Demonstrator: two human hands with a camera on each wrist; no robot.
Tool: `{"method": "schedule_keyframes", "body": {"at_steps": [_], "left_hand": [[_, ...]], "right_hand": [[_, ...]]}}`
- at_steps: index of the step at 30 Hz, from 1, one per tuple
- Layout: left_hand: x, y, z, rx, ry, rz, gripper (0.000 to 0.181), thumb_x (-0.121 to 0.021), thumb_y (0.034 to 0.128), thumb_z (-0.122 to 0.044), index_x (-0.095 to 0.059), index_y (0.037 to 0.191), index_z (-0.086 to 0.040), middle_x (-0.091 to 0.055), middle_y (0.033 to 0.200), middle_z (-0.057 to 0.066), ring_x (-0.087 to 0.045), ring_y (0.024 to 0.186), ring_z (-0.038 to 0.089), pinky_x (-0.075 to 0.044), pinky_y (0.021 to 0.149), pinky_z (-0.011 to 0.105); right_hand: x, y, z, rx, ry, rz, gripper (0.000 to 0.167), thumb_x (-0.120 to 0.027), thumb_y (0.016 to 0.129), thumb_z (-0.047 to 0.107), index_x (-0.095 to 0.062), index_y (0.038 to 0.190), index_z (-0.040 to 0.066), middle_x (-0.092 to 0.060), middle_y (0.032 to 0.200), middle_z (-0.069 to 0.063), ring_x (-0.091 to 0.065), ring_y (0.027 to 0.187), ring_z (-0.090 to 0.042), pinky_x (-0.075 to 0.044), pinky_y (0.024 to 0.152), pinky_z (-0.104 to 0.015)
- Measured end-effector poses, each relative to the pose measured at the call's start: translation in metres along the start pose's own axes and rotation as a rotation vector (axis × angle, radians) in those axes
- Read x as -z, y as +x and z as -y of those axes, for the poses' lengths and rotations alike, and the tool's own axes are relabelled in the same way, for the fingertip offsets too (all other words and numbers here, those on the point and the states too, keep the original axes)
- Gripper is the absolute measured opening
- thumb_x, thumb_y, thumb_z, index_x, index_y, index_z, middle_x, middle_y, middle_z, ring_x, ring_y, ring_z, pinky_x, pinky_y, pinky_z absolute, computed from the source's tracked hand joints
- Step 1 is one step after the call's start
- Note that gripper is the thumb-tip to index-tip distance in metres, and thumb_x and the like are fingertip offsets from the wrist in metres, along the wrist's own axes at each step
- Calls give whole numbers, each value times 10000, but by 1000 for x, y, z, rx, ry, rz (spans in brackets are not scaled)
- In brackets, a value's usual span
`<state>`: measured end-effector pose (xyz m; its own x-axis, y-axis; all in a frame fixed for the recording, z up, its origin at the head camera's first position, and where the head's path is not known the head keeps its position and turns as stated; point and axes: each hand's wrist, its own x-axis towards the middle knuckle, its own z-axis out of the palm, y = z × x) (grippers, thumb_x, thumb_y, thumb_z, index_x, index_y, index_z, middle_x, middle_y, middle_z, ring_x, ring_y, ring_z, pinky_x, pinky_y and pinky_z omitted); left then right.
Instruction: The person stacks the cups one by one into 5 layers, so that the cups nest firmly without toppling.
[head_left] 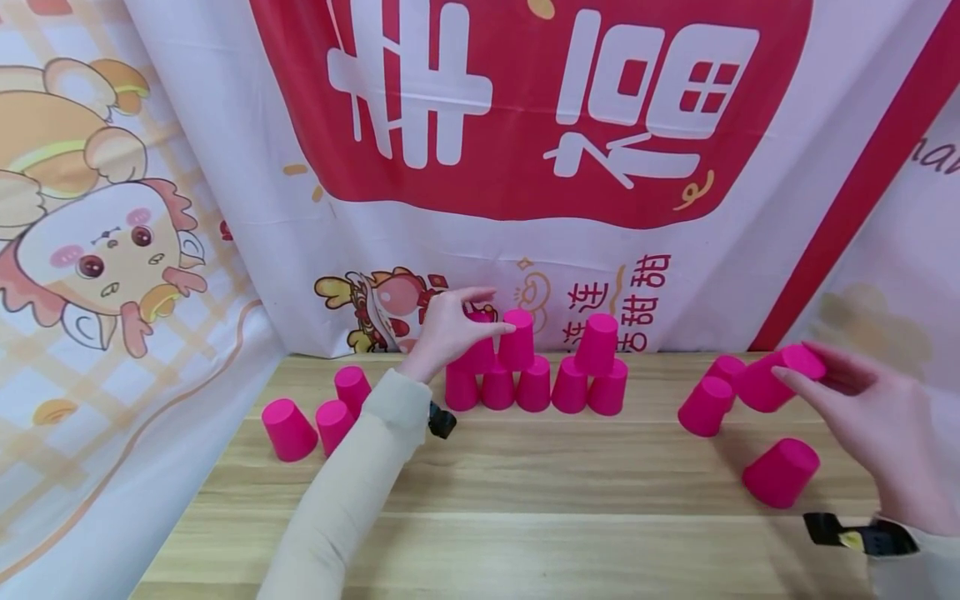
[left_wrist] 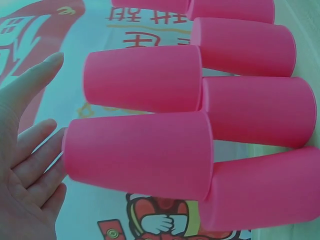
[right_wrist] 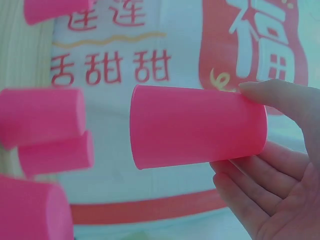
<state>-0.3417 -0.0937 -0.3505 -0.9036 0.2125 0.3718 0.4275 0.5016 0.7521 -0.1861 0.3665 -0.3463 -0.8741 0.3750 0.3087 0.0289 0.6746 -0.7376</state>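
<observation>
In the head view my left hand (head_left: 452,327) is at the left end of a row of upside-down pink cups (head_left: 533,385). The left wrist view shows its fingers (left_wrist: 40,155) at the narrow end of an upper-level cup (left_wrist: 140,154), thumb spread away from it. Two more upper cups, one beside it (head_left: 517,340) and one further right (head_left: 597,344), stand on the lower row. My right hand (head_left: 885,417) pinches a tilted pink cup (right_wrist: 197,126) between thumb and fingers, above the table at the right.
Several cups, one of them at the front (head_left: 782,473), stand under and near my right hand. Another group (head_left: 289,430) stands at the left, partly behind my left sleeve. A printed cloth (head_left: 465,242) hangs behind the wooden table (head_left: 525,517).
</observation>
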Motion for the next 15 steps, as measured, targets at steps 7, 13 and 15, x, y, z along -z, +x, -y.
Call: {"method": "schedule_keyframes", "body": {"at_steps": [7,13,15], "left_hand": [[14,-16,5,-43,-68,-27,630,-880,793,-440,-676,1355,-242,-656,1329,-40,-556,1247,209,-540,935,446],[25,-32,13,-24,-33,-77,599,-881,785,-462,-695,1325,-279,-665,1301,-69,-597,1152,204,-570,856,428],[28,-38,15,-13,-22,-90,590,-886,788,-438,-695,1325,-282,-665,1302,-56,-623,1048,235,-579,785,389]], "right_hand": [[-6,-8,24,-21,116,26,706,-802,867,455,-571,1472,172,-614,1062,268,-584,865,153,-473,688,-41],[-17,-11,38,-11,124,59,700,-784,870,490,-565,1479,222,-651,1212,83,-600,910,111,-491,701,-63],[-21,-11,42,-7,118,80,707,-768,874,515,-553,1489,241,-635,1302,-19,-594,935,93,-505,693,-81]]}}
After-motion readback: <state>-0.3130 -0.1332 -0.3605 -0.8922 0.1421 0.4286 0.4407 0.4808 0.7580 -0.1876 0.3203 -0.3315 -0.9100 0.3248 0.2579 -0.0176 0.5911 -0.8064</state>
